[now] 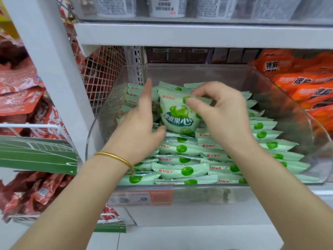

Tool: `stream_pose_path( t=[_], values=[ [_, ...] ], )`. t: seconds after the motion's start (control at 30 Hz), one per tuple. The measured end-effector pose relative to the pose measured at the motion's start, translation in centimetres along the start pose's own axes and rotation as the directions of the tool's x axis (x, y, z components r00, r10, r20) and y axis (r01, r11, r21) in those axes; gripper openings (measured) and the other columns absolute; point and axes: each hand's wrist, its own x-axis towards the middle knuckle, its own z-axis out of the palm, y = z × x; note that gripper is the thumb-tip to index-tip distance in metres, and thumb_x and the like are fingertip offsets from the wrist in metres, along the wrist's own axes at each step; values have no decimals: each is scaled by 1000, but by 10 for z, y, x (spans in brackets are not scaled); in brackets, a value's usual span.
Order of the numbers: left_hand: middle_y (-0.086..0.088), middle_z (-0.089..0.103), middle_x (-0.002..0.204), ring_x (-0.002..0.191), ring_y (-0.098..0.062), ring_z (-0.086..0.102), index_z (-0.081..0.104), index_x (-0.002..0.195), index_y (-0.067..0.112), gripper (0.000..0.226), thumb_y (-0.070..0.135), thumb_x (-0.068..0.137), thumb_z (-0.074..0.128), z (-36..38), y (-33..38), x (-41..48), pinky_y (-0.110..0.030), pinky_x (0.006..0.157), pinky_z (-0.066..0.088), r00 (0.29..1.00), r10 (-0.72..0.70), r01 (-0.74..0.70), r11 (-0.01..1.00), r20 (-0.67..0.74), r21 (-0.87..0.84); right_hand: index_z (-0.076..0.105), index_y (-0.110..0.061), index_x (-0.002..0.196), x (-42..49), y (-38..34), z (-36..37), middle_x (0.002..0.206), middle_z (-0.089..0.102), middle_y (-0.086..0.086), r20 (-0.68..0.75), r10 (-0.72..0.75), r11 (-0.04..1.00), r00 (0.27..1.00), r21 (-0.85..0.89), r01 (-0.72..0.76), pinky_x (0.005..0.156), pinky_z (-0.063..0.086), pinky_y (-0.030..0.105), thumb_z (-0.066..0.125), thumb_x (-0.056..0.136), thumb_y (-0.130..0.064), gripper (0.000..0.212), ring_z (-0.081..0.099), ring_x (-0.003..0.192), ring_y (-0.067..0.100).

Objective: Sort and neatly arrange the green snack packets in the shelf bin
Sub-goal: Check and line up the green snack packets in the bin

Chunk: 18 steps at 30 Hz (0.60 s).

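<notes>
A single head-worn view (wide-angle, edges seemingly warped) looks forward and down, close onto the shelf bin (108,112).

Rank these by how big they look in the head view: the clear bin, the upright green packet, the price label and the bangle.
1. Bin, by far the largest.
2. Upright packet.
3. Price label: wider but thin, and nearer the camera, so it comes close to the packet.
4. Bangle.

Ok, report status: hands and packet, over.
Right hand pinching top of upright green packet. Left hand open, thumb at its lower corner. Stacked packets beneath in clear bin; nothing blocking.
</notes>
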Motion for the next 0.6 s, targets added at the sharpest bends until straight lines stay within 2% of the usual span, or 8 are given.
stream_pose_path(
  t=[0.07,0.1,0.2,0.3,0.37,0.47,0.57,0.6],
  values=[
    [-14,59,116,108,-27,56,-8,148,28,95,19,85,62,0,1,-1,-38,91,45,998,18,-22,998,-55,-67,61,-29,69,0,-3,-5,68,61,-18,-114,47,986,992,165,-28,70,45,17,72,79,-17,20,54,66,-7],
    [-11,56,123,113,-22,54,-4,149,28,93,17,85,63,-1,4,-2,-34,93,44,997,35,-42,995,-73,-94,61,-29,68,-1,-4,-8,68,63,-15,-143,88,963,986,264,-48,70,50,24,72,80,-15,21,55,66,-3],
    [15,42,134,121,4,42,9,148,29,85,17,85,64,-4,17,-4,-7,100,31,994,69,-88,964,-81,-252,64,-23,71,-5,-3,-21,67,68,-8,-133,207,871,969,477,-120,65,54,31,71,81,-14,15,61,66,8],
    [26,48,120,110,11,51,21,144,35,81,21,81,70,-6,26,-9,-8,97,37,996,73,-91,902,-60,-421,67,-21,73,-12,-1,-34,76,70,2,-107,275,825,955,537,-177,71,56,41,71,77,-22,6,64,73,19],
    [23,52,114,107,8,53,23,141,42,83,26,78,74,-7,33,-14,-8,94,38,993,112,-118,882,-41,-456,67,-19,74,-17,-1,-42,73,69,0,-75,298,800,952,563,-206,64,55,35,71,80,-16,8,63,69,15],
    [15,45,137,122,2,45,19,139,50,90,16,77,74,-5,47,-23,-21,104,38,974,228,-199,863,7,-465,66,-16,75,-24,-3,-51,67,67,-3,-17,297,764,955,605,-227,56,52,25,66,83,-11,9,61,61,10],
    [32,32,141,126,11,37,22,139,50,92,9,75,74,-8,58,-27,-20,104,38,959,280,-213,825,51,-524,65,-13,78,-27,-5,-62,69,67,-1,63,309,709,949,649,-275,54,52,24,63,85,-12,7,62,60,11],
    [32,33,141,126,12,38,25,139,49,91,9,73,74,-9,61,-27,-22,103,40,958,278,-197,813,67,-549,65,-13,78,-26,-5,-65,69,67,0,96,322,693,942,655,-303,55,52,25,62,86,-13,8,62,61,12]
  ],
)
